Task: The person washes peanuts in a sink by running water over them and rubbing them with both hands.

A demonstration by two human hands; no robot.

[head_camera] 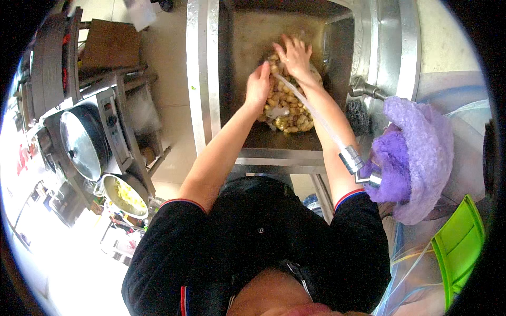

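Observation:
Water runs from a chrome faucet point(351, 159) into a deep stainless steel sink point(284, 154). In the sink lies a heap of small pale brown pieces point(285, 103), possibly peanuts in their shells. At the heap's left side, my left hand point(259, 85) has its fingers close together at the edge of the pieces; whether it grips any is hidden. My right hand point(295, 55) is spread over the far end of the heap, fingers apart. The stream falls between my hands.
Purple cloths point(419, 158) hang beside the faucet on the right. A dark mesh scourer point(357, 114) lies near the sink's right wall. A green plastic lid point(460, 245) is at lower right. To the left stand a lidded pan point(81, 144) and a bowl of yellow pieces point(125, 196).

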